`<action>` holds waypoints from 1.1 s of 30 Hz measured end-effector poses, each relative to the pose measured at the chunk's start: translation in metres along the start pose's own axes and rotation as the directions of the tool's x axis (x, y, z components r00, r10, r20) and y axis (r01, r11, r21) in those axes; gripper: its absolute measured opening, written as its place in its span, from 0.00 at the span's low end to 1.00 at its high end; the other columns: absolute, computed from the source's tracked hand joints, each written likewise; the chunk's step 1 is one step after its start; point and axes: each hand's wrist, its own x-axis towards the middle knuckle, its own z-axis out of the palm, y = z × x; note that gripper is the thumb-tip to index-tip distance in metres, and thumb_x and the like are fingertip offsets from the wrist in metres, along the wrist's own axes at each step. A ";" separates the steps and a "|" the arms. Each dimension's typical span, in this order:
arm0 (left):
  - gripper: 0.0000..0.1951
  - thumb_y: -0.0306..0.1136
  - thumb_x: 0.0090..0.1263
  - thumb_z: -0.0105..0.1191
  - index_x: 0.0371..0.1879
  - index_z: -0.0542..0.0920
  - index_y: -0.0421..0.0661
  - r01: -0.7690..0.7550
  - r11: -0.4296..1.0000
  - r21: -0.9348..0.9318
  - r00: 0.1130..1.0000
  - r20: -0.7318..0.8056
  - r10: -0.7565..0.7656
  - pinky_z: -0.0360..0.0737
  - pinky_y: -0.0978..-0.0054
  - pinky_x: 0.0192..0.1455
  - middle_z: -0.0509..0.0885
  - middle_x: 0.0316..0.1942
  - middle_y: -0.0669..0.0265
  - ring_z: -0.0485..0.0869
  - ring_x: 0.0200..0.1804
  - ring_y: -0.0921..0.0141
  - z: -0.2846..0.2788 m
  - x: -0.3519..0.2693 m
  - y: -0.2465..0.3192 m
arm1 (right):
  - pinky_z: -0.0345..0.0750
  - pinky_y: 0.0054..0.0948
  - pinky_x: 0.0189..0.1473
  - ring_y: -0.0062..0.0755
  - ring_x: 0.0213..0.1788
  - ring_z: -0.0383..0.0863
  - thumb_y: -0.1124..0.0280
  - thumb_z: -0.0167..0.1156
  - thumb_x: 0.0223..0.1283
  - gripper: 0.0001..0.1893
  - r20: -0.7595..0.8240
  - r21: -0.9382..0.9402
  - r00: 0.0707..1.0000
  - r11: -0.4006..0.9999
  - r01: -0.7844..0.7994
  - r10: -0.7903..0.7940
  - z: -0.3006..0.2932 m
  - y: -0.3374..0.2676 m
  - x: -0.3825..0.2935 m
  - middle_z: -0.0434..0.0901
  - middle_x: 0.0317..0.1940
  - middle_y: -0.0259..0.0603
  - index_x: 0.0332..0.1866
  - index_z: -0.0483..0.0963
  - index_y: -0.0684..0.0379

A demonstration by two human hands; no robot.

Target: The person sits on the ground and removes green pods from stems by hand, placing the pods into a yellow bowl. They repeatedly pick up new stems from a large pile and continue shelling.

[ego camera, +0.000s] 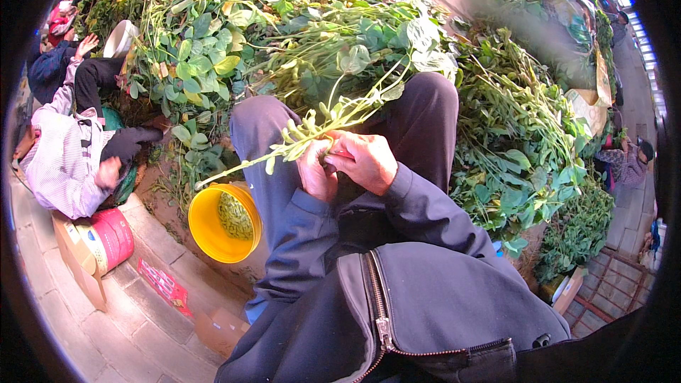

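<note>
A cut soybean plant (308,133), with clusters of green pods along its stem, lies slantwise across my hands above my knees. My left hand (317,173) is closed around it near the middle. My right hand (370,160) meets the left one, its thumb and fingers pinched on a green part of the plant; exactly which part is hidden by the fingers. The plant's bare stem end points down-left, over a yellow plastic bucket (199,226) beside my left leg. Loose green pods (235,217) lie inside the bucket.
Heaped soybean plants (213,48) spread ahead, with more stalks (511,111) at right. A person in a striped top (69,154) sits at left, near a red-and-cream tub (109,236). Flattened cardboard (221,330) and a red printed packet (165,287) lie on the paving.
</note>
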 end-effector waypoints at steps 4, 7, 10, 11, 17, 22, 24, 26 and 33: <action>0.09 0.29 0.62 0.54 0.38 0.83 0.42 -0.009 0.999 -0.040 1.000 0.016 0.010 0.71 0.83 0.28 0.84 0.30 0.70 0.79 0.28 0.79 0.000 -0.001 -0.001 | 0.81 0.29 0.34 0.35 0.30 0.86 0.66 0.71 0.57 0.17 -0.006 -0.024 0.999 0.999 0.039 -0.040 0.007 0.006 -0.004 0.82 0.28 0.38 0.51 0.80 0.59; 0.10 0.28 0.62 0.54 0.41 0.83 0.41 -0.002 0.998 -0.067 0.997 0.070 0.007 0.73 0.82 0.30 0.85 0.34 0.69 0.81 0.30 0.78 -0.022 0.012 -0.014 | 0.80 0.29 0.33 0.36 0.30 0.86 0.65 0.71 0.57 0.16 -0.026 -0.067 0.996 0.994 0.085 -0.087 0.008 0.008 -0.004 0.82 0.28 0.37 0.49 0.79 0.58; 0.14 0.27 0.63 0.53 0.47 0.81 0.40 -0.103 0.980 -0.172 0.995 -0.007 0.104 0.78 0.79 0.36 0.85 0.38 0.67 0.83 0.35 0.75 -0.018 0.018 -0.028 | 0.81 0.30 0.33 0.37 0.30 0.86 0.65 0.71 0.57 0.15 -0.013 -0.080 0.990 0.988 0.135 -0.137 0.006 0.011 -0.005 0.83 0.29 0.37 0.47 0.79 0.56; 0.15 0.27 0.64 0.52 0.50 0.81 0.39 -0.097 0.974 -0.203 0.994 0.026 0.104 0.79 0.78 0.38 0.85 0.40 0.66 0.84 0.37 0.74 -0.024 0.021 -0.032 | 0.81 0.31 0.33 0.37 0.31 0.86 0.65 0.71 0.57 0.14 0.009 -0.101 0.992 0.987 0.126 -0.126 0.005 0.009 -0.004 0.83 0.29 0.37 0.46 0.79 0.55; 0.21 0.29 0.68 0.49 0.60 0.78 0.41 0.068 0.991 -0.115 0.979 0.201 -0.044 0.79 0.79 0.38 0.85 0.48 0.61 0.83 0.39 0.73 -0.025 0.016 -0.013 | 0.81 0.34 0.34 0.40 0.32 0.87 0.63 0.73 0.55 0.12 -0.018 -0.065 0.992 0.991 0.120 -0.121 -0.004 0.011 -0.002 0.84 0.29 0.38 0.38 0.79 0.55; 0.21 0.30 0.69 0.48 0.60 0.78 0.36 0.064 0.997 -0.054 0.981 0.189 -0.053 0.71 0.84 0.26 0.86 0.39 0.66 0.79 0.28 0.79 -0.024 0.016 -0.013 | 0.81 0.37 0.35 0.44 0.32 0.86 0.61 0.72 0.55 0.12 -0.054 0.048 0.991 0.991 0.123 -0.120 -0.002 0.018 -0.003 0.83 0.28 0.40 0.33 0.77 0.55; 0.21 0.31 0.69 0.49 0.60 0.78 0.38 0.041 0.998 -0.042 0.980 0.198 -0.032 0.71 0.84 0.26 0.86 0.39 0.67 0.79 0.28 0.79 -0.024 0.015 -0.014 | 0.81 0.37 0.34 0.44 0.31 0.86 0.63 0.71 0.56 0.11 -0.032 0.013 0.993 0.994 0.112 -0.111 -0.001 0.019 -0.003 0.82 0.28 0.40 0.32 0.76 0.55; 0.21 0.32 0.69 0.51 0.60 0.79 0.39 0.046 0.999 -0.029 0.984 0.171 -0.041 0.70 0.84 0.26 0.86 0.39 0.68 0.78 0.28 0.79 -0.022 0.014 -0.015 | 0.80 0.37 0.33 0.44 0.31 0.85 0.64 0.70 0.57 0.11 -0.012 -0.011 0.995 0.996 0.094 -0.094 0.001 0.020 -0.004 0.82 0.27 0.40 0.32 0.75 0.55; 0.23 0.35 0.73 0.55 0.66 0.76 0.44 0.096 0.995 -0.017 0.981 0.171 -0.092 0.62 0.86 0.25 0.85 0.41 0.72 0.70 0.25 0.84 -0.008 0.005 -0.007 | 0.78 0.34 0.30 0.44 0.28 0.83 0.69 0.69 0.59 0.08 -0.133 -0.031 0.983 0.992 0.126 -0.129 0.005 0.013 -0.008 0.78 0.26 0.40 0.34 0.76 0.56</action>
